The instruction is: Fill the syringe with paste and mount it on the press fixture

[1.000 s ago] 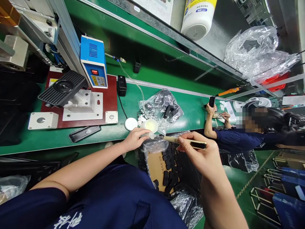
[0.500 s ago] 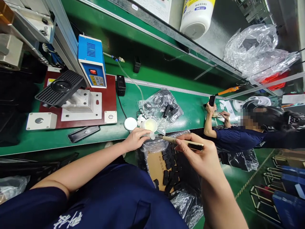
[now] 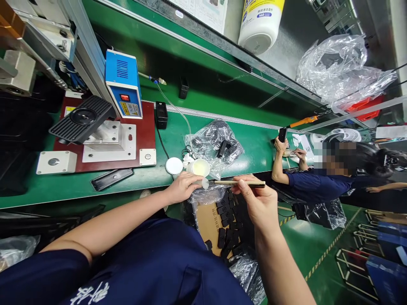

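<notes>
My left hand (image 3: 182, 187) is closed on a small translucent white cylindrical part (image 3: 205, 184), holding it at the bench's front edge. Between the fingers and thumb of my right hand (image 3: 259, 202) is a slim brush (image 3: 225, 183) with a pale wooden handle. Its tip points left at the white part; whether they touch is too small to tell. Just behind my left fingers sits a white tub (image 3: 190, 167) with pale yellow contents. To the tub's left lies a round white lid (image 3: 174, 165).
A clear bag of black parts (image 3: 216, 142) lies behind the tub. Below my hands is a cardboard box (image 3: 206, 216) with several black pieces. At left stand a fixture (image 3: 110, 144) and a blue power box (image 3: 122, 82). A co-worker (image 3: 318, 186) works at right.
My right hand has shifted slightly left and down, and the brush has turned to lie nearly level. My left hand stays almost in place with the white part.
</notes>
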`<state>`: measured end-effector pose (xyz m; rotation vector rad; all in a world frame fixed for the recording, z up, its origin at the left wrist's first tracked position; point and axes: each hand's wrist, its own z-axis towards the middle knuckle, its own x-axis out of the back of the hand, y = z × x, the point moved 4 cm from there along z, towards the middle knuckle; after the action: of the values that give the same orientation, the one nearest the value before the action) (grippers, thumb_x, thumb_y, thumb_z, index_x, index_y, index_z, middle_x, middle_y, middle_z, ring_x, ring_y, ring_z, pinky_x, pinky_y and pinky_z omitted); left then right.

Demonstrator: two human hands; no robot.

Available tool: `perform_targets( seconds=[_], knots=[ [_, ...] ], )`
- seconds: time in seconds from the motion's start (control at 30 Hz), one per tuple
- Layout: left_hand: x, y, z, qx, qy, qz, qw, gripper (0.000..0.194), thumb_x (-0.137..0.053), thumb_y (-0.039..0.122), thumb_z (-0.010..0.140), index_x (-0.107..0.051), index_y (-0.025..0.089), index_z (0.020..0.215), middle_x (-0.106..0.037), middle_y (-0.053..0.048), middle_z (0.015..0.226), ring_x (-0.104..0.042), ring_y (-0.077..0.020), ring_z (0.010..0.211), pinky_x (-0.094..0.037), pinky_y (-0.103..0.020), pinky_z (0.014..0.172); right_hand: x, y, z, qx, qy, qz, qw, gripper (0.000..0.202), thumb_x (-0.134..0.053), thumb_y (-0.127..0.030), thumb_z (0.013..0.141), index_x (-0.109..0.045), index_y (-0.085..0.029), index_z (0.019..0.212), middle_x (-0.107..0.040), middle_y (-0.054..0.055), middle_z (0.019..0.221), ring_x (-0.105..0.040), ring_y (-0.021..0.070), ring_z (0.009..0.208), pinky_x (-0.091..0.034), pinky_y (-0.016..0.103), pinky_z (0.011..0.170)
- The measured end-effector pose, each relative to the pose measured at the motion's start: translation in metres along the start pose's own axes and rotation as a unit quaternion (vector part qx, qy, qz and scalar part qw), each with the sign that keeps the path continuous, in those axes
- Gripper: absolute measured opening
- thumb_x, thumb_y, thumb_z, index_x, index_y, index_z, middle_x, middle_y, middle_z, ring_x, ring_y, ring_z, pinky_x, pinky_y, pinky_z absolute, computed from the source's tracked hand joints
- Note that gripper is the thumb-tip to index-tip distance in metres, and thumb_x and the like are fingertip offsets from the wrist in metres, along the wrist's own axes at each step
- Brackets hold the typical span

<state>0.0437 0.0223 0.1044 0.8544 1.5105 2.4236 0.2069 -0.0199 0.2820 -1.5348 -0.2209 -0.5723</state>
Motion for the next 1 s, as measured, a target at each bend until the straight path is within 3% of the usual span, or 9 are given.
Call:
perform_targets(
  seconds=[0.07, 0.17, 0.33, 0.53, 1.0],
  knots=[
    [-0.001, 0.002, 0.001, 0.003, -0.006, -0.001, 1.0, 0.024, -0.053, 0.022, 0.092, -0.064, 0.021, 0.113, -0.073, -0.007, 0.108, -0.067, -0.0223, 0.097, -0.049, -0.036, 0.085, -0.001, 0.0, -0.006, 0.037, 0.018, -0.019, 0.999, 0.01, -0.065, -0.029, 0.086, -0.072, -0.023, 0.088, -0.07, 0.004, 0.086, -0.065, 0.0148, 0.067, -0.055, 0.03, 0.063],
    [-0.003, 0.004, 0.002, 0.001, -0.005, -0.005, 1.0, 0.025, -0.053, 0.023, 0.092, -0.064, 0.02, 0.113, -0.073, -0.008, 0.105, -0.068, -0.023, 0.095, -0.048, -0.037, 0.084, -0.006, 0.0, -0.011, 0.073, -0.016, -0.06, 0.995, 0.01, -0.063, -0.024, 0.087, -0.072, -0.025, 0.091, -0.07, 0.003, 0.089, -0.066, 0.0155, 0.071, -0.055, 0.031, 0.065],
    [-0.004, 0.007, 0.003, -0.01, -0.007, -0.012, 1.0, 0.025, -0.052, 0.021, 0.092, -0.064, 0.02, 0.114, -0.073, -0.007, 0.106, -0.067, -0.0224, 0.095, -0.048, -0.037, 0.085, -0.004, -0.002, -0.015, 0.086, -0.023, -0.062, 0.994, 0.01, -0.062, -0.022, 0.088, -0.071, -0.024, 0.092, -0.07, 0.004, 0.092, -0.066, 0.0159, 0.071, -0.057, 0.031, 0.065],
    [-0.001, 0.01, 0.002, -0.035, 0.009, -0.009, 0.999, 0.023, -0.052, 0.02, 0.093, -0.062, 0.02, 0.114, -0.073, -0.007, 0.106, -0.068, -0.0213, 0.097, -0.048, -0.037, 0.085, -0.001, -0.012, -0.026, 0.083, -0.09, -0.087, 0.989, 0.014, -0.063, -0.016, 0.086, -0.07, -0.023, 0.096, -0.069, 0.006, 0.093, -0.067, 0.0187, 0.084, -0.058, 0.034, 0.075],
    [0.002, 0.014, -0.001, -0.072, 0.037, -0.017, 0.997, 0.026, -0.053, 0.013, 0.091, -0.062, 0.02, 0.115, -0.073, -0.007, 0.11, -0.068, -0.0216, 0.103, -0.048, -0.038, 0.087, 0.001, -0.022, -0.038, 0.092, -0.06, -0.119, 0.987, 0.012, -0.061, -0.01, 0.083, -0.064, -0.021, 0.088, -0.067, 0.005, 0.092, -0.066, 0.0174, 0.085, -0.056, 0.032, 0.075]
  ],
)
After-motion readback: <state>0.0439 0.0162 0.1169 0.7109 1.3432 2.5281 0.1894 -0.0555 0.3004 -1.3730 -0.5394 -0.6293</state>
